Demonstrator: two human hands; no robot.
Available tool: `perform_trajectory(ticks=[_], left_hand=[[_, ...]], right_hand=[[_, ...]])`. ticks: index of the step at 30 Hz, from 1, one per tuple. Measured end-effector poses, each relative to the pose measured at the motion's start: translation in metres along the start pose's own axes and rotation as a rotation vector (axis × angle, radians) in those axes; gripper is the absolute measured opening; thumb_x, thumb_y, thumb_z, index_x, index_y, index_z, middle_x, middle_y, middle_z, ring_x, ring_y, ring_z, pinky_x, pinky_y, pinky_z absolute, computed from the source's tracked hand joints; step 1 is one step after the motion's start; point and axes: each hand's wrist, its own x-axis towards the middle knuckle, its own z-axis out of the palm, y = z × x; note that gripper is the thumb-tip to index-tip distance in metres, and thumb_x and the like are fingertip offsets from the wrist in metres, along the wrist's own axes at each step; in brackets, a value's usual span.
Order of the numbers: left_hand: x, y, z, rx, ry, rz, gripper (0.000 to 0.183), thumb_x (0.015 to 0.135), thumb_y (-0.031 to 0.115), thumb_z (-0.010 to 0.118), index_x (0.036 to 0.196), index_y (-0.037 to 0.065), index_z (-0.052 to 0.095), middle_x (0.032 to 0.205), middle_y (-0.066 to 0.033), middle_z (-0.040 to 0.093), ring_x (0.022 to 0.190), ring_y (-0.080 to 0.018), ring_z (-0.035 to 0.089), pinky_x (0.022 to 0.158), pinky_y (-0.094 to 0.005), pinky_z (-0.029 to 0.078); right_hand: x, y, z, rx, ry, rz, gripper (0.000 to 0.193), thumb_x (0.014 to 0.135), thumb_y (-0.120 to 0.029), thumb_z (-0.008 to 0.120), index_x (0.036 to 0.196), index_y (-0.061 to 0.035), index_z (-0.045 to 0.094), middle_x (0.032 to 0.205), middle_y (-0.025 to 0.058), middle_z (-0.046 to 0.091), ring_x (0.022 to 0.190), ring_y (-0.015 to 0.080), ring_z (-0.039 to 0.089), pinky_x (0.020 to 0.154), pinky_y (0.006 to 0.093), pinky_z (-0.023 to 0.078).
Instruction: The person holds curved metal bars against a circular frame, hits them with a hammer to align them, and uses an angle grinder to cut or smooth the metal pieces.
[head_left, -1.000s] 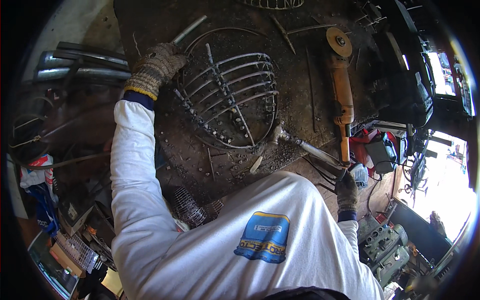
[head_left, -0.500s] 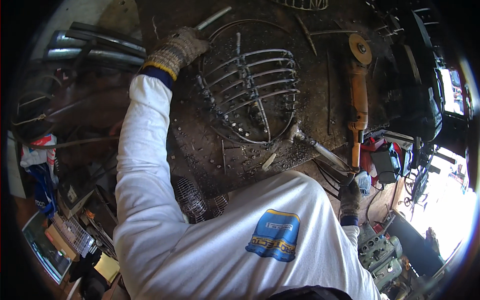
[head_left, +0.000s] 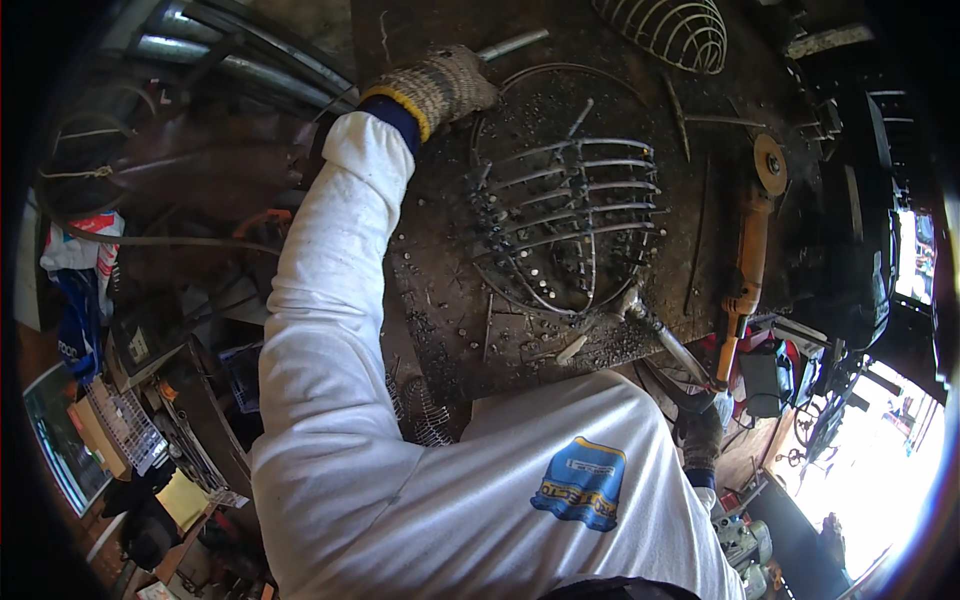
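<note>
My left hand [head_left: 440, 88], in a knitted work glove, is closed at the far left edge of a thin metal hoop [head_left: 560, 68]; its fingertips are hidden. A short metal tube [head_left: 515, 44] sticks out past its far side. On the dark worktable, inside the hoop, lies a curved grille of welded metal rods [head_left: 588, 186]. Low on the right, my right hand [head_left: 700, 437], also gloved, is closed at the near end of a metal-handled hammer [head_left: 672, 345], its head by the table edge. An orange angle grinder [head_left: 750, 240] with a round disc lies just beyond that hand.
A second rounded wire cage [head_left: 685, 38] stands at the table's far edge. Metal bits and thin rods litter the tabletop [head_left: 440, 330]. Metal pipes [head_left: 190, 48] lie at far left. Below the near edge is wire mesh [head_left: 425, 415]. Boxes and a bag [head_left: 82, 243] crowd the left.
My view has turned, so the table and its things sit farther right and lower. More of the far wire cage shows. Both hands remain closed in about the same places.
</note>
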Motion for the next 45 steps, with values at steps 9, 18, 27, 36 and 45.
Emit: perform_trajectory(ticks=[9, 18, 27, 36, 45], left_hand=[[0.005, 0.000, 0.000, 0.085, 0.085, -0.058, 0.041, 0.081, 0.035, 0.067, 0.110, 0.007, 0.073, 0.088, -0.0132, 0.074, 0.084, -0.0255, 0.073, 0.080, -0.0405, 0.057], [0.004, 0.008, -0.007, 0.134, -0.042, -0.112, 0.045, 0.082, 0.039, 0.062, 0.110, 0.005, 0.073, 0.099, -0.0186, 0.073, 0.095, -0.0302, 0.071, 0.087, -0.0436, 0.054], [0.007, 0.015, -0.001, 0.120, 0.054, -0.066, 0.050, 0.082, 0.043, 0.065, 0.118, 0.009, 0.069, 0.115, -0.0189, 0.068, 0.110, -0.0350, 0.064, 0.096, -0.0445, 0.051], [-0.002, 0.014, -0.015, 0.197, 0.075, 0.005, 0.046, 0.081, 0.045, 0.065, 0.112, 0.010, 0.072, 0.113, -0.0184, 0.069, 0.107, -0.0353, 0.065, 0.093, -0.0465, 0.051], [0.031, 0.011, 0.011, 0.153, 0.153, -0.031, 0.044, 0.082, 0.044, 0.065, 0.108, 0.010, 0.074, 0.109, -0.0171, 0.070, 0.104, -0.0327, 0.067, 0.092, -0.0459, 0.052]], right_hand=[[0.006, -0.020, 0.011, -0.477, 0.056, 0.116, 0.057, 0.086, -0.022, 0.070, 0.138, -0.0063, 0.054, 0.081, 0.0000, 0.066, 0.056, 0.0095, 0.055, 0.048, 0.0278, 0.043], [0.026, 0.003, -0.015, -0.379, 0.000, -0.068, 0.015, 0.091, -0.019, 0.067, 0.101, -0.0083, 0.064, 0.071, -0.0053, 0.060, 0.054, 0.0077, 0.052, 0.048, 0.0284, 0.042], [-0.004, -0.050, 0.029, -0.550, 0.007, 0.097, 0.028, 0.094, -0.027, 0.066, 0.115, -0.0086, 0.067, 0.083, -0.0014, 0.065, 0.069, 0.0080, 0.058, 0.058, 0.0260, 0.045], [0.015, -0.004, 0.005, -0.372, -0.038, 0.137, 0.026, 0.094, -0.021, 0.068, 0.117, -0.0097, 0.067, 0.090, -0.0027, 0.067, 0.072, 0.0080, 0.059, 0.060, 0.0244, 0.046], [0.015, 0.011, -0.004, -0.639, 0.005, 0.071, 0.034, 0.093, -0.023, 0.069, 0.123, -0.0076, 0.065, 0.093, -0.0029, 0.068, 0.072, 0.0069, 0.058, 0.061, 0.0251, 0.047]])
